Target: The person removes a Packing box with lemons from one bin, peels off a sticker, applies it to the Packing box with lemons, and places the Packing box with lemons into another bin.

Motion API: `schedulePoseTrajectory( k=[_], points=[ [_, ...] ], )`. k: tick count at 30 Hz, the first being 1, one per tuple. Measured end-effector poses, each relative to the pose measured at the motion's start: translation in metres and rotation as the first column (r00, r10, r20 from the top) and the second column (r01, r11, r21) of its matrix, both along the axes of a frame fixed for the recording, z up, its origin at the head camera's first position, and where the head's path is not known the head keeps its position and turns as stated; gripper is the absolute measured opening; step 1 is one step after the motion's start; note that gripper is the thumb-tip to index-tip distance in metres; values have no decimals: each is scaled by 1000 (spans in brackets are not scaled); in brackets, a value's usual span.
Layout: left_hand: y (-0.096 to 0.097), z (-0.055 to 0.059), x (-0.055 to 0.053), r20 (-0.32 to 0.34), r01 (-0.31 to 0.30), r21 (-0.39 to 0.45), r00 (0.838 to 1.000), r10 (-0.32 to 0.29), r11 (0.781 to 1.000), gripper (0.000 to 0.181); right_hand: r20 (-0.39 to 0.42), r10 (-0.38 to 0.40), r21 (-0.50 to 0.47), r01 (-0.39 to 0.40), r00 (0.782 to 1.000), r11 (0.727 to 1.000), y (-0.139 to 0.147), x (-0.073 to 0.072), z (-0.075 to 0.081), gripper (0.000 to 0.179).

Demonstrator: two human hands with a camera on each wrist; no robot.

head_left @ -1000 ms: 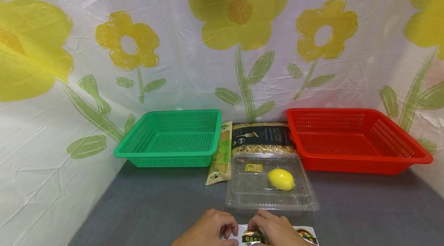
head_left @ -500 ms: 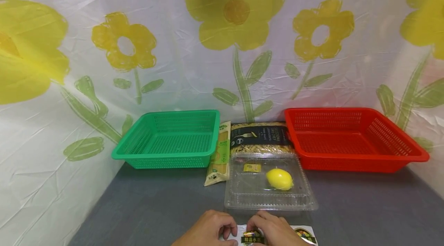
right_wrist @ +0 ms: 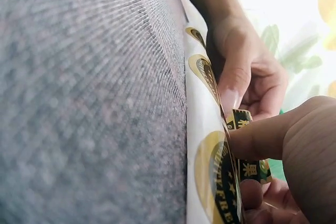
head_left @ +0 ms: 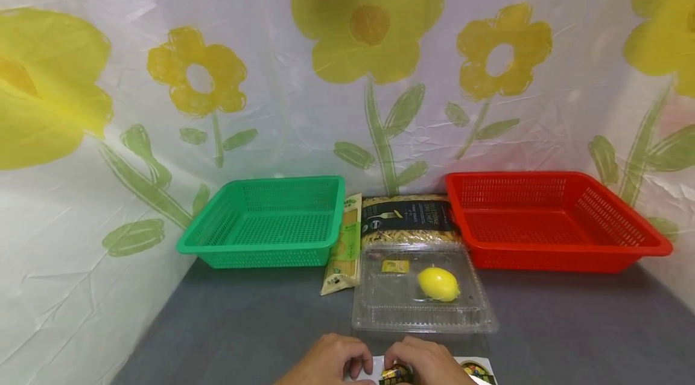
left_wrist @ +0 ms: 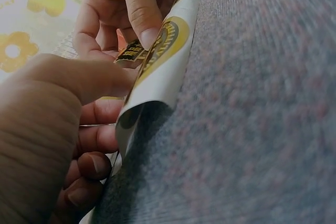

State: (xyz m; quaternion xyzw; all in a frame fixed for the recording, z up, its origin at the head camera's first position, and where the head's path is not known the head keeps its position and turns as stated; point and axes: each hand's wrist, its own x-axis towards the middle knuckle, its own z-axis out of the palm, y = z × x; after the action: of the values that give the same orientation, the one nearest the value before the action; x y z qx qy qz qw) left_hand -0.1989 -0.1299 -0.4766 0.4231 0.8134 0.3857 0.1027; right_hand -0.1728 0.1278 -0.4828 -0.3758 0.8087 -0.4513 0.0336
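Note:
A white sheet of round stickers [head_left: 378, 364] lies at the bottom edge of the head view, its near edge bent. My left hand [head_left: 328, 362] grips the sheet's left part, thumb on one side and fingers on the other, as the left wrist view shows. My right hand [head_left: 426, 363] pinches the sheet further right, over one black-and-gold sticker [head_left: 396, 375]. In the right wrist view that sticker [right_wrist: 250, 169] shows between the hands, partly covered by my right thumb. Whether it has lifted off its backing, I cannot tell. Another sticker [head_left: 478, 371] shows right of my right hand.
Behind the hands sits a clear plastic box [head_left: 380, 312] with a lemon [head_left: 438, 284] and a small yellow packet [head_left: 395, 266] on its lid. Further back are a pasta bag [head_left: 409, 219], a tan-and-green pack [head_left: 345, 246], a green basket [head_left: 260, 251] and a red basket [head_left: 564, 255].
The head view has tilted slightly, so things sit a little lower. My right fingers have shifted slightly over the sticker and cover more of it; my left hand keeps its hold.

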Motion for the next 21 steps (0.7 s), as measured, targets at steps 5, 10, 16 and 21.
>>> schedulePoseTrajectory(
  k=[5, 10, 16, 21],
  points=[
    [0, 2, 0, 29, 9, -12, 1000, -8, 1000, 8, -40, 22, -35, -23, 999, 999, -1, -1, -1, 11],
    [2, 0, 2, -35, 20, -18, 999, -21, 1000, 4, -111, 23, -74, -31, 994, 997, -3, 1, -3, 9],
    [5, 2, 6, -100, -12, -74, 995, 5, 997, 3, -29, 33, -124, -37, 999, 992, -2, 4, 7, 9],
    [4, 10, 10, -121, -25, -47, 993, 19, 999, 8, 80, 85, -118, -75, 993, 990, 4, 3, 17, 22]
  ],
)
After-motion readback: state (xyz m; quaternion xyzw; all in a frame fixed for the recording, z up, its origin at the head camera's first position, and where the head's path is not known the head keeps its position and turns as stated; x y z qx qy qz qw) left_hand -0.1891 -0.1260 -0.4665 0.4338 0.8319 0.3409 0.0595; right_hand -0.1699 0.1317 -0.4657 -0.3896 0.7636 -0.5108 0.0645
